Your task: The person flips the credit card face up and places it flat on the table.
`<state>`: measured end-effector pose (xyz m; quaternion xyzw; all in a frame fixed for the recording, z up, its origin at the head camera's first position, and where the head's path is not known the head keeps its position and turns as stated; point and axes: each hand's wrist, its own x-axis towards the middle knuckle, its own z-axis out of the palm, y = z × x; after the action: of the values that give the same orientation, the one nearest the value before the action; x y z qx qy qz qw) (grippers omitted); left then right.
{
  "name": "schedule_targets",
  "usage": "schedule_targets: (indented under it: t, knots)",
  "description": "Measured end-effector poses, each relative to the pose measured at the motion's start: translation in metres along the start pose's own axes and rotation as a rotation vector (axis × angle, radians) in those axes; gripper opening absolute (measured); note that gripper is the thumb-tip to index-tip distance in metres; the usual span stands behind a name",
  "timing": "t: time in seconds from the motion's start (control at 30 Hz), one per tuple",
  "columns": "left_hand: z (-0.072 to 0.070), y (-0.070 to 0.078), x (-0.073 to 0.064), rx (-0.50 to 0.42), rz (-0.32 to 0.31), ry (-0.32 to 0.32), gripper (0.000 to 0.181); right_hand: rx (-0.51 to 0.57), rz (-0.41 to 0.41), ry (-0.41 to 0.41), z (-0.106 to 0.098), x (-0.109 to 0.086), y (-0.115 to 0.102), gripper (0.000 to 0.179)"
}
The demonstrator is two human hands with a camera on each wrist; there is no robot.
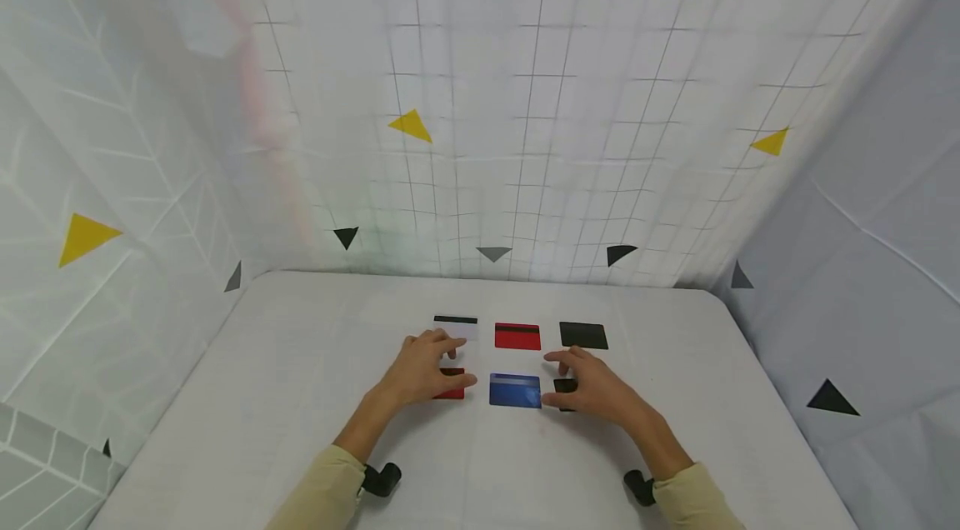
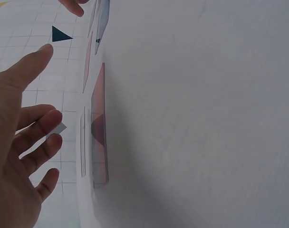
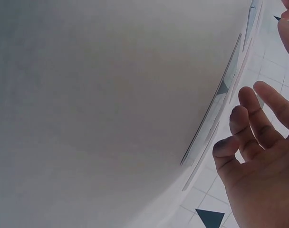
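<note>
Crosswise, blue card (image 1: 515,393), striped long edge (image 1: 514,378) farthest, right hand (image 1: 596,387) near

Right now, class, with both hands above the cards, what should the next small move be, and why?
Perhaps lower the right hand toward the nearer black card: the hand holds nothing, partly covers that card in the head view, and its wrist view shows it apart from the table.

Cards (image 1: 515,391) (six) on white table (image 1: 292,363)
</note>
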<state>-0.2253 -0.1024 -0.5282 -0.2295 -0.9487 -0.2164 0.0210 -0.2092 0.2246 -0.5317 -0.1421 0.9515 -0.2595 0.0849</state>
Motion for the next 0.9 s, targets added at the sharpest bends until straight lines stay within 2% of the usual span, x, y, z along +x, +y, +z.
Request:
schedule_targets:
  t: [0.27,0.6,0.9]
  knots:
    - [0.003,0.006,0.004,0.009,0.002,-0.047,0.069,0.045,-0.072,-0.035,0.001,0.003,-0.007,0.069]
    - [0.007,0.016,0.013,0.063,0.088,-0.076,0.065,-0.027,-0.057,-0.053,0.005,0.009,-0.013,0.060]
    - [0.020,0.022,0.018,0.124,0.084,-0.128,0.064,-0.076,-0.033,-0.075,0.007,0.011,-0.018,0.055]
